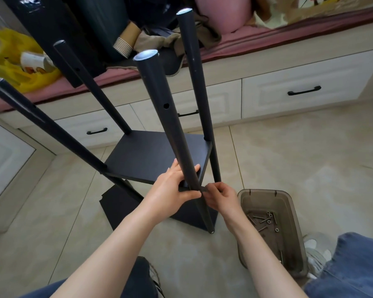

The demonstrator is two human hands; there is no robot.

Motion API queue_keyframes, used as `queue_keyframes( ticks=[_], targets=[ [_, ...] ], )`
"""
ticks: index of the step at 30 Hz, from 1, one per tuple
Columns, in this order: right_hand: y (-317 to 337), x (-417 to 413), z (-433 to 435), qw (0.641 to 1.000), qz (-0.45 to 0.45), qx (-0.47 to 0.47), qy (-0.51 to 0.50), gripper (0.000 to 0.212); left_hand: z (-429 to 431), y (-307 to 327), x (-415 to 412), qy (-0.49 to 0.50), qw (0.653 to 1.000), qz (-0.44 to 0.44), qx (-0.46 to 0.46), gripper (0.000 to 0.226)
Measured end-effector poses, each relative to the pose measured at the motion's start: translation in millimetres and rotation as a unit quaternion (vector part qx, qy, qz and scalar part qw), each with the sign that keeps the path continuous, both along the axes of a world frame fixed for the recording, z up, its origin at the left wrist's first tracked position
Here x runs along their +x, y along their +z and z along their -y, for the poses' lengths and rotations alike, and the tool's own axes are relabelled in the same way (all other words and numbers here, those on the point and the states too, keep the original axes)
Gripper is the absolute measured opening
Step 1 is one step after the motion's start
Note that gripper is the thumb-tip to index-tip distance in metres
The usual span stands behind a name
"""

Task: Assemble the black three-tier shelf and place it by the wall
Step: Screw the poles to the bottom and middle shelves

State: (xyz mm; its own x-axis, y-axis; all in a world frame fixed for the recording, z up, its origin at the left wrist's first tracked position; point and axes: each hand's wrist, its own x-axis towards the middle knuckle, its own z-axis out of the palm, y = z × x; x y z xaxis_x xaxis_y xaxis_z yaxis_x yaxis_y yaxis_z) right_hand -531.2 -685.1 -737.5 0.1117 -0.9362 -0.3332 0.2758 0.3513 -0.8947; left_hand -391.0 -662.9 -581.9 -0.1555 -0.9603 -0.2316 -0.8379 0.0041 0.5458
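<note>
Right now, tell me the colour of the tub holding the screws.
Translucent grey-brown tub, clearest in the head view.

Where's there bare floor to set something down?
Bare floor lies right of the shelf, between drawers and bin, and left of it, beside the cabinet. Crowded: the near post, where the left hand and right hand work, and the cluttered bench.

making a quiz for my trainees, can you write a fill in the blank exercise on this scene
1. Count ___ round black metal poles in all.
2. The brown translucent plastic tub of screws sits on the person's ___ side.
3. The white drawers have handles coloured ___.
4. The right hand pinches at the edge of the flat black shelf board while the left hand grips a ___.

Missing words: four; right; black; pole.
</note>
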Motion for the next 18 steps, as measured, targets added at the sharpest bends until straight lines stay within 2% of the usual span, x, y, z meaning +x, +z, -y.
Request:
queue_keyframes(
  ticks=[5, 18],
  targets=[
    [-12.8, 11.2, 0.1, 0.999, -0.053, 0.000, -0.013, 0.024, 5.7, 1.7, 0.4, 0.011, 1.000, -0.023, 0.002, 0.066],
    [23.2, 49.5, 23.5, 0.994, -0.073, -0.073, -0.019, 0.019, 38.0, 11.2, 40.5, 0.055, 0.995, -0.084, 0.005, 0.063]
  ],
)
